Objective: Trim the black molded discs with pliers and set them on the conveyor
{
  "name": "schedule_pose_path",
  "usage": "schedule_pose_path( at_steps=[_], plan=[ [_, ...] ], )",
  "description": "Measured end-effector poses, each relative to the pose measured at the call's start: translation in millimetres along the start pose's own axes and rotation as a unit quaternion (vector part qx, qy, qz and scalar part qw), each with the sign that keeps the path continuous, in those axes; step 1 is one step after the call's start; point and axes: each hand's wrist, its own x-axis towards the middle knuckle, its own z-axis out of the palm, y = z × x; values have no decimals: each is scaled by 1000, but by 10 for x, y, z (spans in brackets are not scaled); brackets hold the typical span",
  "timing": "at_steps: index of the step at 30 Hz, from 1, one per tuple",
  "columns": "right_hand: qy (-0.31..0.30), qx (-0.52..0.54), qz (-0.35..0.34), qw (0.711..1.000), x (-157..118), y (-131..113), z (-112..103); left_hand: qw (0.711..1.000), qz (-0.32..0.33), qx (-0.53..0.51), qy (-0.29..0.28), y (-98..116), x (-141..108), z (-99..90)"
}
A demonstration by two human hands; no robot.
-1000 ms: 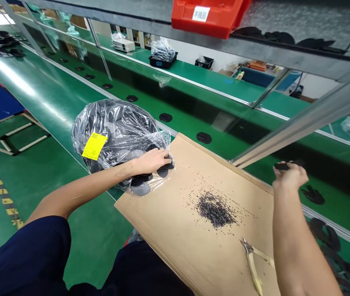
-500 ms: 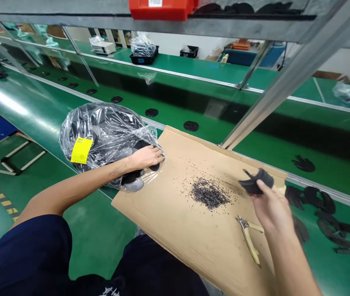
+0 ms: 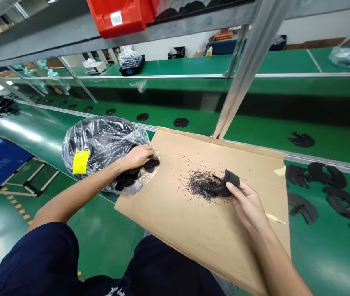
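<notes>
In the head view my right hand (image 3: 249, 203) grips a curved black plastic part (image 3: 233, 181) between thumb and fingers. One end of the part hangs over a pile of small black bits (image 3: 200, 185) on the brown cardboard sheet (image 3: 175, 222). My left hand (image 3: 139, 156) lies with bent fingers at the mouth of a clear plastic bag (image 3: 107, 129), closed on its edge. Black oval parts (image 3: 152, 163) and a grey one (image 3: 133, 187) show just under that hand. Pale-handled cutting pliers (image 3: 275, 218) are mostly hidden behind my right wrist.
Several black curved parts (image 3: 325, 174) lie on the green bench at the right. A row of black parts (image 3: 181, 122) runs along the belt behind the cardboard. A metal post (image 3: 236, 78) rises at the back edge, and a red bin (image 3: 122, 18) sits on the shelf above.
My right hand has moved left with the black part, bringing it over the pile of bits. The pliers are now mostly covered. My left hand stays at the bag's mouth; the view has turned.
</notes>
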Motion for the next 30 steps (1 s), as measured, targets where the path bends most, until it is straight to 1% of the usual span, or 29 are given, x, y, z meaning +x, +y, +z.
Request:
schedule_pose_path(
  at_steps=[1, 2, 3, 4, 6, 8, 10, 12, 14, 16, 18, 20, 21, 23, 25, 26, 27, 28, 29, 30],
  plan=[
    [0, 6, -2, 1000, 1, 11, -8, 999, -6, -26, 17, 4, -33, -34],
    [0, 12, -4, 1000, -1, 21, -15, 996, -17, -75, 47, 29, -69, -68],
    [1, 16, -5, 1000, -8, 30, -20, 985, -31, -147, 87, 82, -104, -97],
    [2, 20, -6, 1000, -20, 40, -22, 962, -46, -234, 133, 165, -135, -118],
    [2, 21, -6, 1000, -56, 63, -13, 885, -67, -409, 213, 422, -163, -128],
    [-3, 18, -8, 1000, -101, 89, 13, 812, -70, -522, 250, 772, -128, -88],
    [-8, 10, -6, 1000, -145, 116, 47, 752, -70, -605, 254, 1156, -26, -11],
    [-6, 0, -1, 1000, -182, 136, 76, 698, -63, -676, 227, 1507, 122, 80],
    [-3, -10, 6, 1000, -209, 148, 93, 657, -55, -726, 196, 1775, 280, 167],
    [-5, -13, 11, 1000, -224, 152, 98, 632, -52, -749, 191, 1943, 406, 244],
    [-8, -14, 13, 1000, -229, 154, 95, 619, -54, -753, 217, 2023, 472, 313],
    [-6, -20, 15, 1000, -235, 159, 93, 619, -70, -739, 254, 2042, 477, 365],
    [-6, -24, 17, 1000, -240, 161, 93, 628, -81, -725, 270, 2036, 462, 380],
    [-4, -33, 20, 999, -255, 165, 97, 661, -95, -685, 290, 2010, 416, 388],
    [1, -41, 18, 999, -271, 162, 105, 709, -80, -638, 291, 1975, 372, 371],
    [5, -45, 13, 999, -278, 159, 109, 729, -65, -616, 291, 1959, 356, 360],
    [9, -49, 7, 999, -283, 156, 112, 743, -51, -600, 293, 1946, 344, 352],
    [13, -54, 4, 998, -286, 152, 113, 750, -41, -590, 297, 1938, 338, 348],
    [15, -59, 4, 998, -287, 150, 115, 748, -37, -591, 300, 1933, 335, 349],
    [15, -65, 5, 998, -287, 149, 116, 738, -38, -602, 302, 1934, 334, 355]
  ],
)
